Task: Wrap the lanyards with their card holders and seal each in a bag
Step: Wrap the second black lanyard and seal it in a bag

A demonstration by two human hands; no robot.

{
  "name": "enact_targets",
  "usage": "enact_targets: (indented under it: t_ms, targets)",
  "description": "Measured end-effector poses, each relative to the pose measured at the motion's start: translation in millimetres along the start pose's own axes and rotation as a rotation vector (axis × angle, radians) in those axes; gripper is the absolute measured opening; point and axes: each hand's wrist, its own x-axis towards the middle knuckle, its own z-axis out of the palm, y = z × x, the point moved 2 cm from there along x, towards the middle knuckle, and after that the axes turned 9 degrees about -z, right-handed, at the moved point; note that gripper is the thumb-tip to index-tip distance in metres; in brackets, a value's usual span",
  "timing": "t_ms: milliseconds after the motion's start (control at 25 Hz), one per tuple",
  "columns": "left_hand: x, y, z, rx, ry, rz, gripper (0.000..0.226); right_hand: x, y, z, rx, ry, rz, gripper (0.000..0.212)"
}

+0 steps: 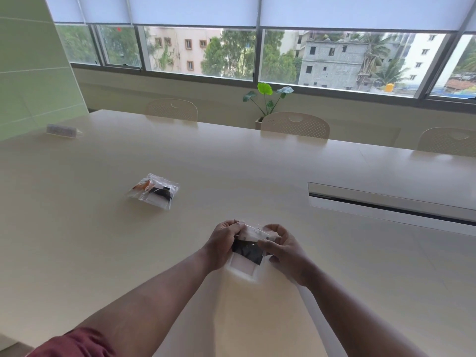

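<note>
Both hands hold a clear plastic bag (249,256) just above the table, in the lower middle of the head view. Inside it lies a white card holder wrapped in a black lanyard. My left hand (223,244) pinches the bag's top left edge. My right hand (286,251) pinches the top right, thumb across the front of the bag. A second clear bag (153,191) lies flat on the table at the left, apart from my hands, with a black lanyard, a white card holder and something orange inside it.
The long cream table (257,176) has a recessed cable slot (386,202) at the right. A small sign (61,130) sits at the far left corner. Three chairs (295,124) line the far edge, with a potted plant (266,99) behind them under the windows.
</note>
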Motion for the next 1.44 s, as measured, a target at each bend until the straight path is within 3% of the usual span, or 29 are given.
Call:
enact_targets:
  t_ms: [120,320,480,720,840,1000,1200,1320,1440]
  targets:
    - [-9.1,4.4,-8.4,-0.056,0.062,0.022,0.020,1.1,2.6,9.0,0.017,0.000,0.001,0.052]
    - [-22.3,14.5,-38.8,-0.099,0.047,0.073,0.016,13.7,3.4,43.2,-0.037,0.054,-0.031,0.029]
    - [-25.2,24.9,-87.6,0.067,0.080,0.071,0.049,35.1,4.1,80.1,-0.004,0.135,-0.031,0.023]
    - [-10.5,57.4,-167.2,0.270,0.096,0.174,0.035,85.1,19.8,146.8,0.053,0.275,-0.022,0.027]
    - [3.5,80.6,-204.5,0.381,0.192,0.284,0.037,112.2,34.2,179.0,0.062,0.362,-0.070,0.043]
    - [19.4,101.2,-230.4,0.538,0.279,0.422,0.034,130.5,50.1,213.6,-0.153,0.331,-0.114,0.067]
    - [36.7,116.6,-241.1,0.823,0.345,0.629,0.028,158.4,55.5,236.7,-0.346,0.200,-0.119,0.076]
    - [42.5,124.0,-247.0,1.051,0.479,0.828,0.025,175.7,57.9,243.5,-0.525,0.182,-0.163,0.079]
    - [53.3,129.5,-258.9,1.201,0.501,0.891,0.031,191.5,60.2,248.0,-0.694,0.191,-0.212,0.077]
